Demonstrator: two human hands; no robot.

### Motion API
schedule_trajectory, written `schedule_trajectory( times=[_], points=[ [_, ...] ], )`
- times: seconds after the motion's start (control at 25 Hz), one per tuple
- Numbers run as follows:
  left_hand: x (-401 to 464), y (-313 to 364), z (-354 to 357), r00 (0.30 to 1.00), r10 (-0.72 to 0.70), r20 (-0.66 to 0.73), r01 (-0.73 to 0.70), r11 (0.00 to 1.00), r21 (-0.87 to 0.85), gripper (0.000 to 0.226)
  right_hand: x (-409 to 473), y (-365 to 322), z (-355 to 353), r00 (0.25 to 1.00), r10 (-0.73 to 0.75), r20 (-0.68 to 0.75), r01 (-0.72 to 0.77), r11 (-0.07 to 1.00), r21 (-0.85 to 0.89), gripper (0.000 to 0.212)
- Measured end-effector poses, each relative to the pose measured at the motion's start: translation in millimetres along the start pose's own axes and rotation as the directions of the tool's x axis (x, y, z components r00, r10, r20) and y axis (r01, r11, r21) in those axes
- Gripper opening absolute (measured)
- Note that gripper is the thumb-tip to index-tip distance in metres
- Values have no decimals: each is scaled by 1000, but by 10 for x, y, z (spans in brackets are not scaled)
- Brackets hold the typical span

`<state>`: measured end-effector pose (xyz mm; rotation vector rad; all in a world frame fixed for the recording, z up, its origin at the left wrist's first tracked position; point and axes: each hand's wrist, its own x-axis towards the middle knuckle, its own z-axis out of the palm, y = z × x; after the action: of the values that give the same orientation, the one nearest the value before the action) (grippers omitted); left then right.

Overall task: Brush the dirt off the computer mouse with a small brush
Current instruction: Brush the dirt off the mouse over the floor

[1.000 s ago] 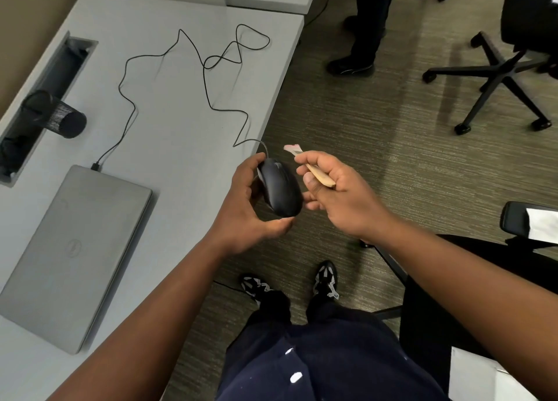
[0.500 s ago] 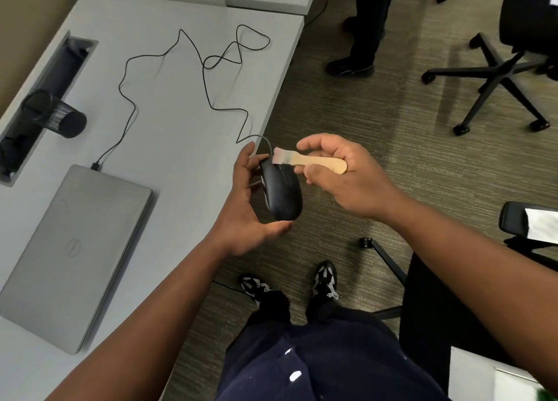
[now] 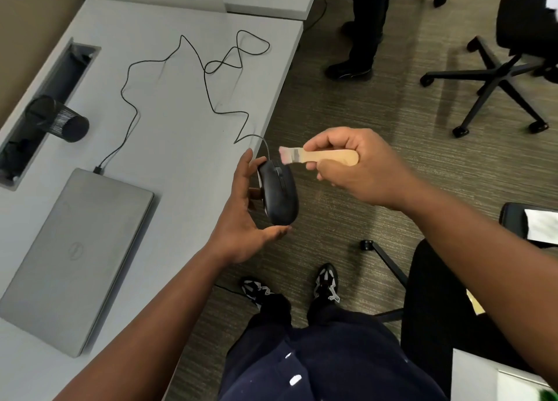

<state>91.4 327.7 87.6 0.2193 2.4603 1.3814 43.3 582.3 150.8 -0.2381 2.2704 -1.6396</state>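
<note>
A black wired computer mouse hangs in the air just past the desk's right edge, top side up, held from the left and underneath by my left hand. My right hand grips a small brush with a pale wooden handle. The brush lies nearly level and its pinkish bristles point left, touching the front end of the mouse near the cable. The mouse's black cable loops back over the desk to the laptop.
A closed grey laptop lies on the grey desk, with a black mesh cup beside a cable slot at the left. A standing person's legs and office chairs are on the carpet to the right.
My right hand rose and turned the brush from angled behind the mouse to level, bristles now at the mouse's front. My left hand tilted the mouse more upright.
</note>
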Motion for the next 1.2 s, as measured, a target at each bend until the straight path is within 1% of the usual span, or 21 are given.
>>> schedule_trajectory(
  times=[0.08, 0.16, 0.28, 0.32, 0.4, 0.48, 0.6, 0.68, 0.72, 0.8, 0.84, 0.92, 1.0, 1.04, 1.12, 1.16, 1.2],
  points=[
    [-5, 8, 13, 1000, 3, 3, -3, 1000, -5, 144, 13, 15, 54, 1000, -1, 21, 1, 1000, 8, 22],
    [-15, 12, 16, 1000, 10, -8, -10, 1000, -6, 143, 18, 43, 76, 998, 22, 51, -21, 1000, -21, 23],
    [-25, 19, 1, 1000, 12, -24, -12, 1000, -3, 140, 26, 117, 1, 998, 56, 23, -53, 992, -116, 23],
    [-27, 24, -1, 1000, 5, -23, -5, 1000, -3, 140, 17, 129, -23, 999, 54, 8, -53, 991, -122, 23],
    [-28, 39, 4, 1000, -14, -12, 14, 1000, -23, 141, -5, 105, -29, 1000, 11, 17, -9, 997, -79, 25],
    [-27, 50, 18, 1000, -16, -2, 16, 998, -53, 141, -15, 76, 2, 997, -30, 72, 34, 997, -62, 28],
    [-25, 69, 33, 1000, -12, -2, 11, 997, -75, 140, 17, 101, -19, 996, 0, 88, 17, 981, -191, 33],
    [-23, 79, 35, 1000, -15, 7, 15, 997, -77, 140, 34, 110, -79, 999, -2, 52, 13, 977, -214, 30],
    [-21, 85, 41, 1000, -13, 15, 14, 997, -78, 140, 31, 94, -90, 999, -20, 43, 28, 982, -184, 26],
    [-16, 96, 43, 1000, -6, 23, 7, 997, -78, 139, 20, 31, -63, 996, -57, 74, 65, 991, -118, 19],
    [-12, 107, 39, 1000, 1, 24, 1, 997, -78, 139, 21, 1, -30, 993, -76, 89, 87, 988, -130, 17],
    [-6, 138, 28, 1000, 19, 21, -18, 997, -74, 140, 26, -14, 31, 987, -124, 99, 144, 961, -237, 17],
    [-13, 157, 17, 1000, 15, 15, -14, 998, -59, 141, 18, -34, 21, 976, -149, 157, 195, 921, -339, 21],
    [-16, 160, 15, 1000, 9, 10, -9, 999, -49, 141, 6, -50, -5, 969, -130, 212, 202, 909, -364, 23],
    [-22, 153, 13, 1000, -1, 9, 1, 999, -45, 141, -18, -88, -51, 956, -77, 283, 173, 926, -334, 25],
    [-23, 136, 11, 1000, -8, 16, 8, 999, -43, 141, -15, -96, -58, 961, -91, 261, 171, 937, -304, 25],
    [-24, 119, 12, 999, -19, 27, 20, 999, -35, 141, -5, -96, -48, 970, -133, 205, 190, 938, -289, 25]
  ],
)
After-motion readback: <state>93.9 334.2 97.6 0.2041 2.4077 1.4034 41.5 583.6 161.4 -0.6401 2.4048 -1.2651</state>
